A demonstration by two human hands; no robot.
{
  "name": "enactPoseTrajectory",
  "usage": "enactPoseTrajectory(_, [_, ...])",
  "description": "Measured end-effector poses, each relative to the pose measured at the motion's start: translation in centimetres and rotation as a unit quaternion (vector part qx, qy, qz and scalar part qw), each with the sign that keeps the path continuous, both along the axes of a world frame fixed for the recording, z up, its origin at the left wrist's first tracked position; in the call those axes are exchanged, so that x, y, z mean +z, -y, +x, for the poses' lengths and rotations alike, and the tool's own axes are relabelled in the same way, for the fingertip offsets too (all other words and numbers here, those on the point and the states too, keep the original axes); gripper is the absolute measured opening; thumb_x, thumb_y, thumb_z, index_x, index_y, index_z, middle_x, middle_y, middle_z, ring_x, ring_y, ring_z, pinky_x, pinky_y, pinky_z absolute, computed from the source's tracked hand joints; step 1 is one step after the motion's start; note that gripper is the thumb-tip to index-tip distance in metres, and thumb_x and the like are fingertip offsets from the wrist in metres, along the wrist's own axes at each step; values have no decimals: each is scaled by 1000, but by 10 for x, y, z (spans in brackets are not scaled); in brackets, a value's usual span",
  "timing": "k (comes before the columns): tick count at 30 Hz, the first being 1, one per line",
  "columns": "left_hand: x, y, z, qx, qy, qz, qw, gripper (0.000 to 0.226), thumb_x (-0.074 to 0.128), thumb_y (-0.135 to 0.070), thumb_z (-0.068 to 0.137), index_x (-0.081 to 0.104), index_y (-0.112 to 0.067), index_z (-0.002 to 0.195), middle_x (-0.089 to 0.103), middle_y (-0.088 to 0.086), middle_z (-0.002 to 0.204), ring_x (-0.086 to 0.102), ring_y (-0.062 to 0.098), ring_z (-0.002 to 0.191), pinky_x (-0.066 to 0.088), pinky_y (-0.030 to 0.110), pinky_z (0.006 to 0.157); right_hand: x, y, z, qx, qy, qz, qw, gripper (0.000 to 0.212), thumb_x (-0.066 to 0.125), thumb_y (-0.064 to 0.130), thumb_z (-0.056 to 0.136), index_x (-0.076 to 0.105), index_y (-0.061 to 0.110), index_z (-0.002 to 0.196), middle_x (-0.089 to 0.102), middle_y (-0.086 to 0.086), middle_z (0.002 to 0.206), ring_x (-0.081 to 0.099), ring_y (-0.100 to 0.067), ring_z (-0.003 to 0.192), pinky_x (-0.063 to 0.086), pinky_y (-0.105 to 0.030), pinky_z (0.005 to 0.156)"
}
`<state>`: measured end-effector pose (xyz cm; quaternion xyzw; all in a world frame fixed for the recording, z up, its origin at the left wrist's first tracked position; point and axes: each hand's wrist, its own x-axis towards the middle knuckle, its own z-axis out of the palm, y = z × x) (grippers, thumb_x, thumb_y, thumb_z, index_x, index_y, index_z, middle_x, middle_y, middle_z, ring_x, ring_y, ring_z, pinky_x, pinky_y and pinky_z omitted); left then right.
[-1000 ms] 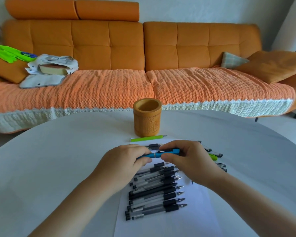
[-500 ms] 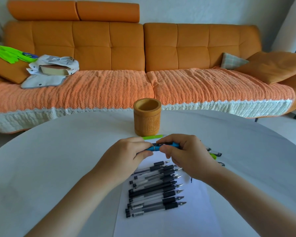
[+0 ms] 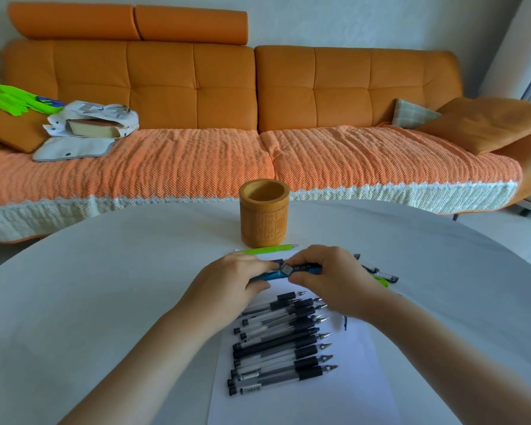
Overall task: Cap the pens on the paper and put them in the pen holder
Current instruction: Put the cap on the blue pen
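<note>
Head view: blue pen (image 3: 284, 273) held low over the far end of the paper (image 3: 350, 378), straight out from the pen holder (image 3: 264, 214) on its near side. Long axis crosswise, left to right, square to the line running from the holder back toward the body.

Gripped at both ends. Left hand (image 3: 227, 286) wrapped round the left part of the barrel, fingers (image 3: 258, 266) curled over it. Right hand (image 3: 331, 280) pinching the right part between thumb and bent fingers. Both grips nearly meeting at mid-barrel, with a small grey piece there, perhaps a cap clip. Cannot tell whether any cap is fully seated.

Judged from this, pressing the two halves together along that crosswise axis is the step in hand. After that, tipping the pen from level to upright and carrying it away from the body to the holder's open mouth. Both hands about equally near the holder, neither clearly favoured.

Green pen (image 3: 267, 250) lying crosswise between the holder and the hands. Farther from the holder, a row of black pens (image 3: 282, 348) on the paper, tips bare and pointing right. Pale bench (image 3: 105, 302) under everything.
</note>
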<state>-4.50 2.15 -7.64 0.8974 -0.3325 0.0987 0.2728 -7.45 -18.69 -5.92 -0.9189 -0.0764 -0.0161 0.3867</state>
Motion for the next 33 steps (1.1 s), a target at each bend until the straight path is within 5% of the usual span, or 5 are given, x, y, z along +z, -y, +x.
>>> enactPoseTrajectory(3, [-1, 3, 13, 60, -22, -45, 997, 43, 53, -33, 96, 46, -31, 138, 56, -14, 124, 47, 6, 115, 37, 22, 94, -1, 19, 17, -51, 41, -22, 998, 15, 71, 27, 86, 71, 41, 90, 62, 14, 92, 58, -6, 78, 47, -23, 67])
enactPoseTrajectory(9, [-22, -9, 47, 135, 1, 55, 989, 38, 41, -17, 101, 51, -19, 137, 55, -1, 137, 47, 21, 124, 40, 36, 102, -7, 59, 40, -124, 46, 0, 991, 18, 63, 18, 93, 68, 35, 93, 62, 2, 90, 52, -16, 64, 41, -26, 56])
enactPoseTrajectory(16, [-20, -9, 48, 100, 85, 115, 985, 29, 63, -16, 89, 69, -25, 116, 71, -4, 103, 59, 23, 95, 48, 40, 81, -17, 55, 52, -126, 68, -23, 989, 18, 60, 13, 94, 70, 28, 98, 60, 4, 96, 51, -10, 68, 38, -20, 57])
enactPoseTrajectory(24, [-13, -31, 48, 98, -43, 117, 987, 23, 58, -21, 93, 68, -26, 113, 53, -12, 97, 47, 9, 94, 43, 29, 82, -26, 38, 55, -132, 90, -61, 985, 19, 58, 17, 95, 70, 29, 104, 57, 10, 95, 51, -10, 79, 41, -23, 66])
enactPoseTrajectory(33, [-9, -60, 33, 158, -42, 144, 976, 8, 62, -28, 89, 59, -31, 96, 53, -10, 95, 52, 14, 95, 47, 32, 81, -35, 22, 53, -89, 62, -203, 973, 26, 53, 29, 97, 66, 34, 119, 61, 4, 111, 49, -21, 104, 43, -39, 91])
